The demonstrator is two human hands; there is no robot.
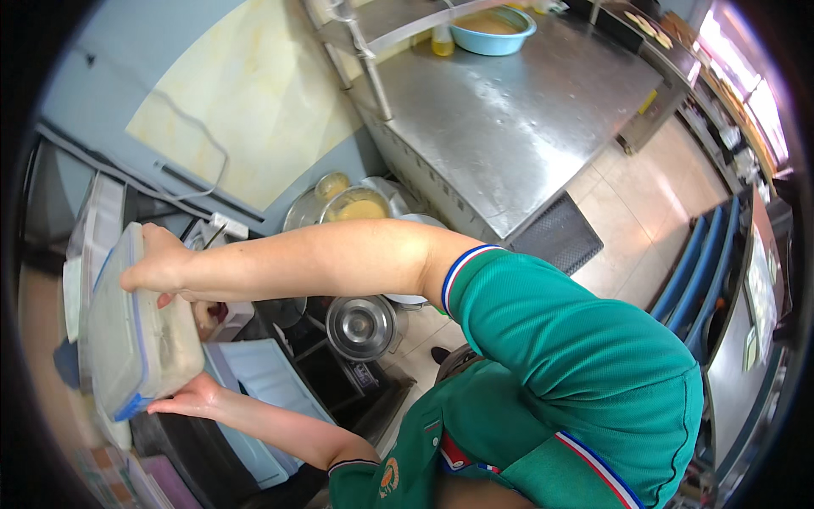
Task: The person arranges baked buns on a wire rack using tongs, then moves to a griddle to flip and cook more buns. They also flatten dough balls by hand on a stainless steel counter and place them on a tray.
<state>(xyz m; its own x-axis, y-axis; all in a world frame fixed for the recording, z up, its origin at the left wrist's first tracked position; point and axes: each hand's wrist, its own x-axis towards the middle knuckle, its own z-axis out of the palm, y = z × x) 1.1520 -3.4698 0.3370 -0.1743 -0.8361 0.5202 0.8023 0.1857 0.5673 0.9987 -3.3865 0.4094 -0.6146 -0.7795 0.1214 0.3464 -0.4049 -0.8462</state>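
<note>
Both my hands hold a clear plastic food container [176,343] with a blue-edged lid, at the left of the view. It looks tilted, with the lid side facing left. Something pale shows through its wall, but I cannot make out what. My right hand [155,261] grips the upper end, its fingers partly hidden behind the container. My left hand [191,397] supports the lower end from below, with the fingers against its corner.
Below the container is a light blue plastic bin [259,373]. A metal pot [361,327] and a bowl of yellowish stuff [360,208] stand nearby. Beyond is a steel table [517,127] with a blue basin [492,38]. Blue trays [699,263] sit in a rack at right.
</note>
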